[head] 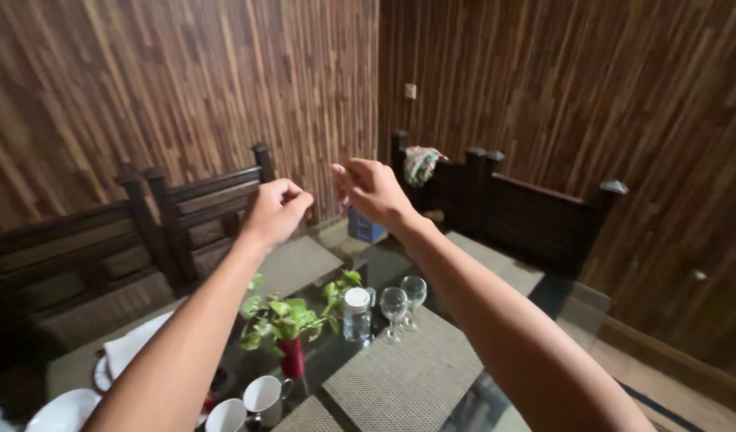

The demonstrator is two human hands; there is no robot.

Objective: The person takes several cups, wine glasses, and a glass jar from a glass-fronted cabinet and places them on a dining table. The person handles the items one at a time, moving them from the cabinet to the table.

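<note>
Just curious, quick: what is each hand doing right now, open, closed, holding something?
Left hand: closed in a loose fist, raised above the table, nothing visible in it.
Right hand: fingers curled shut, also raised, nothing visible in it.

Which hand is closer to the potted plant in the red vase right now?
Left. The left hand is raised in the air almost directly above the potted plant; the right hand is raised too, farther right, above the wine glasses.

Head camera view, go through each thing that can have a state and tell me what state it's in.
Left hand: raised, loosely closed, holding nothing visible.
Right hand: raised, fingers curled, empty.
Wine glasses: upright, empty.
Jar: upright, white lid on.
Mugs: upright, look empty.
Plant: upright in red vase.
Placemat: flat, bare.
</note>
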